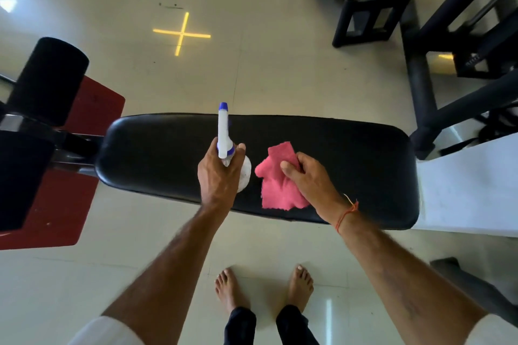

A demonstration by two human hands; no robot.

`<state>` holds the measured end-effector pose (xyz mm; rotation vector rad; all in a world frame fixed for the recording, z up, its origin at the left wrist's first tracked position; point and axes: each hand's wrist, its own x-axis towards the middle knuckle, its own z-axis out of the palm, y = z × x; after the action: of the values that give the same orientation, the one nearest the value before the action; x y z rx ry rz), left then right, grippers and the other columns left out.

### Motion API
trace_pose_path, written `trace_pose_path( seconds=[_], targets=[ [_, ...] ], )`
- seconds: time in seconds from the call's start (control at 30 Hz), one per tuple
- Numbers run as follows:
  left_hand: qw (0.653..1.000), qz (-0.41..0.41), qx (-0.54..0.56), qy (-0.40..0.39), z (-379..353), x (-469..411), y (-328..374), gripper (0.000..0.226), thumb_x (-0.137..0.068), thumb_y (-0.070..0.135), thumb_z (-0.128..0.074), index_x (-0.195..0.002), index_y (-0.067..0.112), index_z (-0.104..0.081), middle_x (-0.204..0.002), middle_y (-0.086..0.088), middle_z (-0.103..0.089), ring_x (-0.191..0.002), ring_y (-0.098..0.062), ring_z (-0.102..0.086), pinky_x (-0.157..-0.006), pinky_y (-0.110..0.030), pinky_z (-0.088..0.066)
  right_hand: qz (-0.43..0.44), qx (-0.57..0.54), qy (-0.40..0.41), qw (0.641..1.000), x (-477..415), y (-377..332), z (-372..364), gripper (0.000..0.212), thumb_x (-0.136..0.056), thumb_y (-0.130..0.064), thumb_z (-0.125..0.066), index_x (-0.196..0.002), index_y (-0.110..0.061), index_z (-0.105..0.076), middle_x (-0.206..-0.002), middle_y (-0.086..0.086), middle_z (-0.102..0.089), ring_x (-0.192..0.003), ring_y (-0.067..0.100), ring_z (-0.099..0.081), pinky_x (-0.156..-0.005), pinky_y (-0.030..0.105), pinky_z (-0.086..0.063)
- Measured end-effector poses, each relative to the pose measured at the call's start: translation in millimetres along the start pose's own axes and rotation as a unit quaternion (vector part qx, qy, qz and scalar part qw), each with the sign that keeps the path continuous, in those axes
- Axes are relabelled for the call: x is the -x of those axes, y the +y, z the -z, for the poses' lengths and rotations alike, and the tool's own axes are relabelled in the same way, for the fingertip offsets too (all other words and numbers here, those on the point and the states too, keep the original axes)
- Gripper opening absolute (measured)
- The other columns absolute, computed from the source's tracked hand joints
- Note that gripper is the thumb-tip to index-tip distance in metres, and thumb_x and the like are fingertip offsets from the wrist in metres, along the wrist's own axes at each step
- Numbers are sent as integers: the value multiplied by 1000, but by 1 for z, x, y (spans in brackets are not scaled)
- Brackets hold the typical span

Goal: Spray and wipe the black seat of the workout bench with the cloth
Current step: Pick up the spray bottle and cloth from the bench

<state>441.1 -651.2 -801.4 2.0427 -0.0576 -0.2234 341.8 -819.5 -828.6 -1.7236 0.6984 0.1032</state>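
Both arms reach forward.
Left hand (221,173) is curled in a grip; right hand (311,176) is pinched, palm down.

The bench seat (168,154) is black padded upholstery, smooth with a soft sheen, carried on a dark, painted-looking frame (420,87) and flanked by a matt black roller pad (47,81). The pink cloth (277,187) is a soft, napped textile with frayed edges, while the spray bottle (223,134) is smooth white plastic with a blue nozzle tip. The pale floor (280,64) is glossy, reflective tile beside a matt red mat (64,204), and a thin orange thread (346,214) circles one wrist.
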Motion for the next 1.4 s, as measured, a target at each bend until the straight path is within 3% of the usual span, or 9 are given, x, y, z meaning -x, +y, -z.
trace_pose_path(
  seconds=[0.1, 0.17, 0.3, 0.43, 0.53, 0.8, 0.97, 1.2, 1.4],
  targets=[
    [999, -17, -10, -27, 26, 34, 46, 24, -94, 35, -72, -85, 37, -50, -79, 11, -60, -75, -11, -62, -71, -24, -53, -5, -72, 18, 997, 54, -39, 18, 24, -106, -40, -59, -106, -18, -70, -101, 1, -74, -92, 14, -71, -75, 23, -57],
    [999, -37, -14, -37, 46, 58, 84, 19, -95, 36, -71, -89, 29, -54, -80, 7, -62, -77, -18, -63, -72, -26, -55, 4, -87, 48, 995, 89, -66, 34, 28, -106, -43, -58, -112, -18, -70, -104, 3, -74, -95, 15, -71, -81, 30, -59],
    [999, -43, 3, -24, 79, 110, 154, 18, -96, 36, -70, -96, 25, -55, -82, 13, -61, -78, -13, -63, -74, -23, -53, 7, -105, 92, 990, 158, -115, 59, 35, -102, -53, -57, -113, -21, -65, -102, 3, -69, -92, 20, -67, -82, 43, -57],
    [998, -53, 21, -4, 103, 163, 204, 24, -95, 32, -72, -86, 39, -51, -81, 14, -60, -78, -12, -62, -77, -29, -55, 26, -141, 96, 985, 223, -156, 84, 28, -106, -41, -58, -120, -17, -63, -104, 4, -68, -90, 24, -68, -81, 43, -60],
    [998, -53, 40, 2, 112, 206, 232, 26, -95, 30, -72, -87, 41, -49, -83, 17, -59, -78, -6, -61, -74, -18, -51, 42, -180, 88, 979, 272, -171, 106, 39, -99, -52, -61, -125, -23, -64, -115, 12, -71, -99, 35, -73, -82, 49, -64],
    [995, -51, 79, -16, 100, 319, 262, 17, -96, 29, -69, -106, 22, -58, -87, 15, -61, -82, -9, -63, -69, -12, -45, 58, -237, 143, 959, 401, -136, 174, 29, -105, -40, -54, -132, -28, -58, -123, 3, -68, -106, 23, -73, -79, 35, -65],
    [991, -67, 99, -67, 68, 381, 289, 18, -96, 31, -70, -107, 23, -59, -88, 13, -63, -84, -9, -65, -71, -16, -48, 55, -256, 200, 944, 465, -103, 227, 31, -105, -40, -55, -134, -30, -59, -126, -1, -70, -113, 27, -73, -87, 39, -65],
    [980, -113, 119, -115, -32, 443, 348, 18, -95, 25, -71, -108, 18, -60, -88, 11, -64, -84, -9, -65, -69, -4, -48, 88, -296, 262, 914, 504, -69, 336, 28, -109, -31, -52, -135, -28, -62, -124, -4, -74, -114, 22, -73, -87, 45, -64],
    [974, -98, 145, -144, -155, 491, 420, 26, -95, 21, -71, -93, 37, -51, -89, 12, -60, -80, -5, -61, -71, -11, -47, 85, -262, 284, 918, 528, -17, 468, 32, -109, -34, -52, -139, -24, -59, -126, 3, -71, -115, 26, -71, -91, 41, -63]
  ],
)
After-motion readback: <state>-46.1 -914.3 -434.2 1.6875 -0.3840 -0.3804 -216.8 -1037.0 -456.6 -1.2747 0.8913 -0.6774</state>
